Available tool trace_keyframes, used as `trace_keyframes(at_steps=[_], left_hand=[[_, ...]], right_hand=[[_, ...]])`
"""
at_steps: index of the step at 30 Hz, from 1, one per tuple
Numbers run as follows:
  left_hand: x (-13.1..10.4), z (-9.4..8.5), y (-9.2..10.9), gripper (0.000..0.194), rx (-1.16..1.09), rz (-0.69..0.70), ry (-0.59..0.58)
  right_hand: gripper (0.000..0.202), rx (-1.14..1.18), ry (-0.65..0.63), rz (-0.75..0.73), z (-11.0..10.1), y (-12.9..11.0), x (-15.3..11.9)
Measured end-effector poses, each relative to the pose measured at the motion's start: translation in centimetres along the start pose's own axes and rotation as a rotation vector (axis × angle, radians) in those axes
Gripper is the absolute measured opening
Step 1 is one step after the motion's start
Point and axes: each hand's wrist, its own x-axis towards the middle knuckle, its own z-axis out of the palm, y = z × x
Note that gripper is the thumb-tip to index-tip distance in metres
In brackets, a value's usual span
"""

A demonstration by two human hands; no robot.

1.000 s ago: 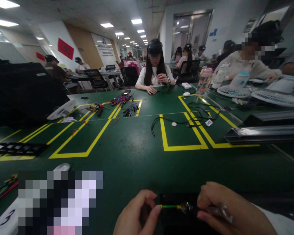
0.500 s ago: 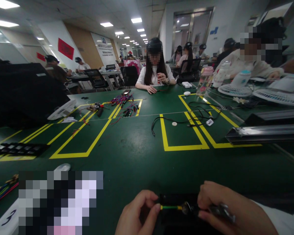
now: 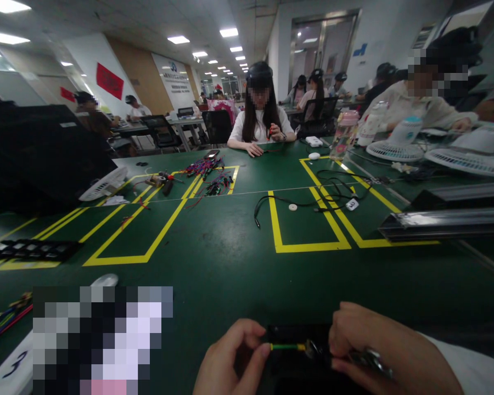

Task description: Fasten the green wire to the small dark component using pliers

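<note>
My left hand (image 3: 239, 355) is closed at the bottom centre, thumb and forefinger pinching the left end of a short, straight green wire (image 3: 287, 346) with yellow ends. The wire's right end meets a small rounded metallic piece (image 3: 312, 349) over a black surface. Just right of that piece, my right hand (image 3: 368, 343) is closed, its fingers curled down. A shiny metal object (image 3: 374, 361) sticks out under its palm; its kind is unclear, and the fingers hide what they grip.
Black cables (image 3: 304, 204) lie mid-table between yellow tape outlines. Coloured wire bundles (image 3: 206, 167) lie toward the far side, near a person sitting opposite. Dark metal profiles (image 3: 448, 224) and white fans (image 3: 399, 145) are at right. A white case marked 3 (image 3: 12, 365) stands near left.
My right hand has shifted slightly left, and the metal object under it has turned a little. My left hand keeps its pinch. Across the table, the person's raised hand has moved slightly.
</note>
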Motion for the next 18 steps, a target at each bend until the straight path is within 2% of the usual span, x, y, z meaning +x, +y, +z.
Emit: trace_keyframes(at_steps=[15, 18], left_hand=[[-0.1, 0.1, 0.1, 0.009, 0.026, 0.064, 0.046], [-0.3, 0.2, 0.4, 0.017, 0.108, 0.143, 0.143]], right_hand=[[0.018, 0.022, -0.175, -0.150, -2.3, 1.0, 2.2], [0.020, 0.004, -0.170, -0.153, -2.5, 0.7, 2.3]])
